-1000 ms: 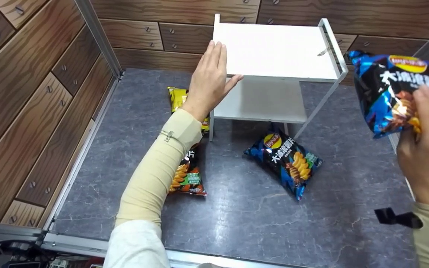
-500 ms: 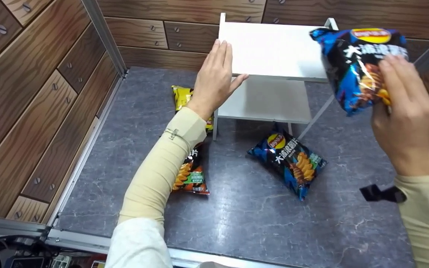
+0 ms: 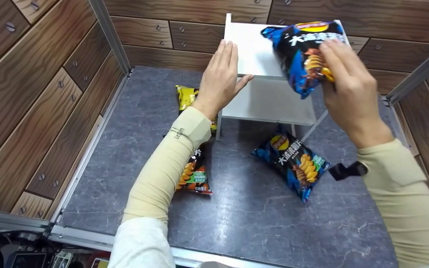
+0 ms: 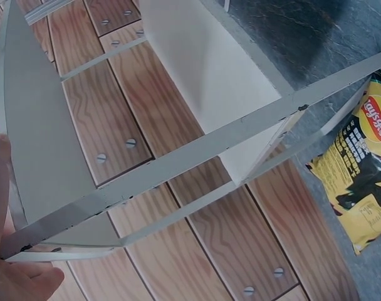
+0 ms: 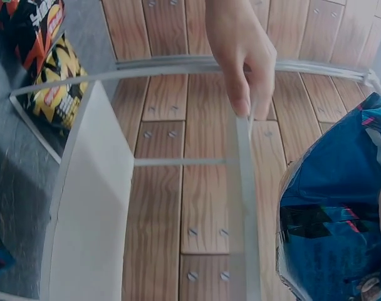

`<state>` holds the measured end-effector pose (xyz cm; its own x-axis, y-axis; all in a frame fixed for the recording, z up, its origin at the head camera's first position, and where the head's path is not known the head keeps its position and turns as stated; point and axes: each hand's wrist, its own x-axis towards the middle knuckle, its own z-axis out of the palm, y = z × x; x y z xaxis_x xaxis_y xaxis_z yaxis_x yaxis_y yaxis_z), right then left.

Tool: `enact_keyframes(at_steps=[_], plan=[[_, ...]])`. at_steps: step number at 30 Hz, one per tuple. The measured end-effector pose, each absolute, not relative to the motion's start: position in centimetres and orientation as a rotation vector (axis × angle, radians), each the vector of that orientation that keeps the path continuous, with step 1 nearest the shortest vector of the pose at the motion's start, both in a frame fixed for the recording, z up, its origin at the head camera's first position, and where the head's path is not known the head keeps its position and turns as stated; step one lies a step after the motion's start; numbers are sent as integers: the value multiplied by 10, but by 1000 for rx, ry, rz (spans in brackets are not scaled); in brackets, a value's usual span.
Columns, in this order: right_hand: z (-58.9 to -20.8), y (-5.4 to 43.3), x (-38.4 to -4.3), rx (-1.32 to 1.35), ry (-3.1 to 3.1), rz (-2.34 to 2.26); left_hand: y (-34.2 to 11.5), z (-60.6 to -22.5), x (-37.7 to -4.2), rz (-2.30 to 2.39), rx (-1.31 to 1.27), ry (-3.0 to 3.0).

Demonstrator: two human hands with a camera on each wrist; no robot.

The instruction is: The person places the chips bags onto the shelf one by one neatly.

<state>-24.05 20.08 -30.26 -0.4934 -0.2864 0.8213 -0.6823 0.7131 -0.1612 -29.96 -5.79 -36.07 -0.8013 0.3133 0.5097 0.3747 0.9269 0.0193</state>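
My right hand (image 3: 352, 89) grips a blue-and-black bag of potato chips (image 3: 305, 56), thumb on one side and fingers on the other. The bag is above the right half of the white two-tier shelf (image 3: 266, 98), over its top board. In the right wrist view this bag (image 5: 331, 188) fills the right side, beside the board's edge. My left hand (image 3: 220, 80) rests at the shelf's left front corner, fingers straight along the left side and thumb spread along the front edge. The right wrist view shows my left hand (image 5: 244, 56) with thumb and fingers at the board's end.
A second blue chip bag (image 3: 292, 160) lies on the dark floor before the shelf. Left of the shelf are a yellow chip bag (image 3: 186, 95) and a black-and-orange chip bag (image 3: 196, 175), both partly hidden by my left arm. Wood-patterned walls surround the space.
My right hand has carried the blue chip bag leftward and up, from the right of the shelf to over its top board. My left hand stays at the shelf corner.
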Motion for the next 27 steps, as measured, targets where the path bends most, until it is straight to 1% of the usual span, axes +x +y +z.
enact_keyframes(at_steps=[7, 16, 21, 27], plan=[[-308, 181, -261, 810, -2123, 558, -55, -361, -302, -163, -495, -2557], [-311, 161, -282, 818, -2366, 603, -59, -360, -301, -203, -478, -2563], [-316, 155, -292, 853, -2489, 539, -59, -360, -301, -209, -480, -2586], [-321, 148, -300, 824, -2589, 473, -59, -361, -301, -254, -497, -2567]])
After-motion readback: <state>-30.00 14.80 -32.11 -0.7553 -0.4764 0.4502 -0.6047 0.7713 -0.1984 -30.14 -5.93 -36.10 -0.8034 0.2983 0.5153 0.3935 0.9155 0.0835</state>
